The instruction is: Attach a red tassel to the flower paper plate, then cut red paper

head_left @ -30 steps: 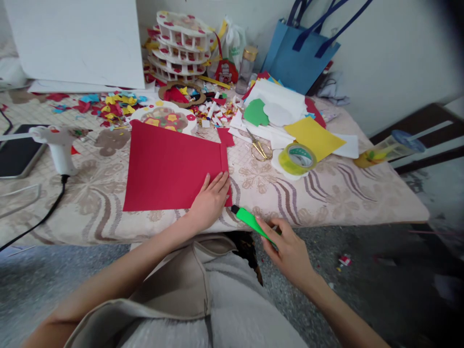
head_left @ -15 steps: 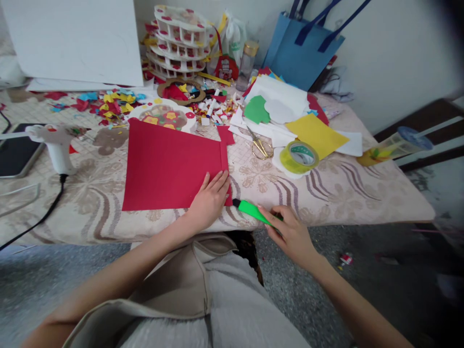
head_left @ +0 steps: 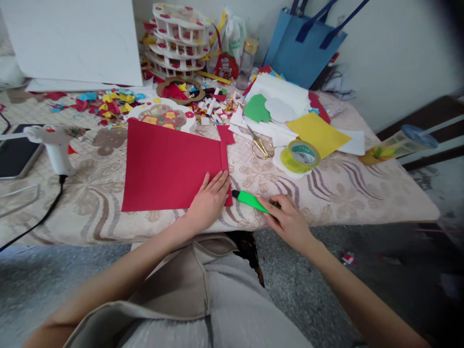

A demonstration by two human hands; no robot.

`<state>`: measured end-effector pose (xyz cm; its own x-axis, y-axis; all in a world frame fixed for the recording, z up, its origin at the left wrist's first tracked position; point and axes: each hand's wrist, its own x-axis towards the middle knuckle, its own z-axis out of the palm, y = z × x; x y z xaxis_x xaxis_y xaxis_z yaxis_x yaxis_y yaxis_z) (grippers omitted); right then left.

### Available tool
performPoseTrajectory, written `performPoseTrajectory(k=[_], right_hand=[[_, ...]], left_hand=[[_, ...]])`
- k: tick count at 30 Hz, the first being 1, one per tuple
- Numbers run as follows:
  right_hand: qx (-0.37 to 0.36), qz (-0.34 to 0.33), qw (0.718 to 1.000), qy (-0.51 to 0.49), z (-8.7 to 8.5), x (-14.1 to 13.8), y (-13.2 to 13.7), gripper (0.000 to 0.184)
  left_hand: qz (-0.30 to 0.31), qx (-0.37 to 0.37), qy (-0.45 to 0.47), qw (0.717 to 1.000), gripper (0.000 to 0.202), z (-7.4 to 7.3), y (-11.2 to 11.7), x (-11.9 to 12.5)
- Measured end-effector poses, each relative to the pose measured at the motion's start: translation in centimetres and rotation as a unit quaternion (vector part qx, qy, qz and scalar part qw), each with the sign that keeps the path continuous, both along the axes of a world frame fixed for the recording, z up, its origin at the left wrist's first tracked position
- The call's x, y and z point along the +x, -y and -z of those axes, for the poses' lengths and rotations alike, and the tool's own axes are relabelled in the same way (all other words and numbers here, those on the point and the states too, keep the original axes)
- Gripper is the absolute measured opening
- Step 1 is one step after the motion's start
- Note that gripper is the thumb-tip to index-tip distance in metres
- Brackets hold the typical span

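Note:
A large red paper sheet (head_left: 170, 166) lies flat on the patterned tablecloth (head_left: 326, 193), with a folded strip along its right edge. My left hand (head_left: 210, 200) rests flat on the sheet's lower right corner, fingers stretched out. My right hand (head_left: 288, 222) is closed around a bright green cutter with a black tip (head_left: 250, 199). The tip points left and sits just right of the sheet's corner, close to my left fingertips.
Gold scissors (head_left: 261, 145), a yellow tape roll (head_left: 300, 156) and yellow, green and white paper sheets (head_left: 315, 133) lie to the right. A white glue gun (head_left: 54, 145) with its cord and a phone (head_left: 16, 152) sit left. Paper scraps, a tiered paper model (head_left: 181, 43) and a blue bag (head_left: 304, 46) fill the back.
My right hand has moved up and left with the green cutter, from below the table edge onto the cloth beside the red sheet. The left hand has stayed put.

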<state>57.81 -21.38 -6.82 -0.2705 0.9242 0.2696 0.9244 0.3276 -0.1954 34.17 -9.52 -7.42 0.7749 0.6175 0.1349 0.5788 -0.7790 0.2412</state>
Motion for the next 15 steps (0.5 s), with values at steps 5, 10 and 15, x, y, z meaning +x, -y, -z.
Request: performPoseTrajectory(k=[5,10,15], right_hand=[[0.004,-0.01,1.0,-0.009,0.2,0.4,-1.0,0.057],[0.007,-0.011,1.0,-0.014,0.2,0.6,-2.1,0.055],[-0.002,-0.006,1.0,-0.007,0.0,0.8,-3.1,0.054]], left_hand=[[-0.003,-0.008,-0.004,1.0,0.048,0.0,0.0,0.0],[-0.005,-0.009,-0.002,1.0,0.048,0.2,-0.1,0.0],[0.0,-0.003,0.001,1.0,0.048,0.1,-0.1,0.0]])
